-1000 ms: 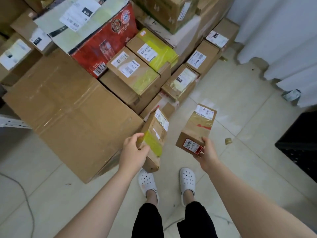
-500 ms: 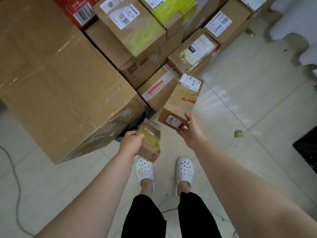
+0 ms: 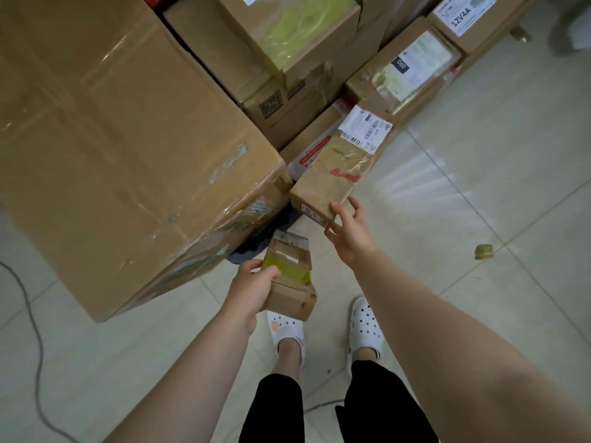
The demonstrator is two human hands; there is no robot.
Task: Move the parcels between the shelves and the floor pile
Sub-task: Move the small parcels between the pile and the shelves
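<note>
My left hand (image 3: pixel 251 290) grips a small brown parcel with yellow-green tape (image 3: pixel 289 278) low above the floor, just in front of my feet. My right hand (image 3: pixel 348 233) holds the near end of a longer brown parcel (image 3: pixel 339 169) that bears a white label and a red mark; the thumb is at its end face and the fingers lie over the top edge. This parcel lies tilted against the front of the floor pile, over a low box with red-and-white tape (image 3: pixel 311 151).
A very large taped carton (image 3: pixel 121 139) fills the left. Behind stand stacked boxes, one with yellow-green tape (image 3: pixel 287 36) and labelled ones (image 3: pixel 412 63) at the right. A grey cable (image 3: pixel 35 330) runs along the floor at left. A small scrap (image 3: pixel 483 251) lies on the tiles.
The view has tipped down and closer to the pile. My right hand carried the labelled parcel forward onto the pile's front. My left hand lowered the small taped parcel.
</note>
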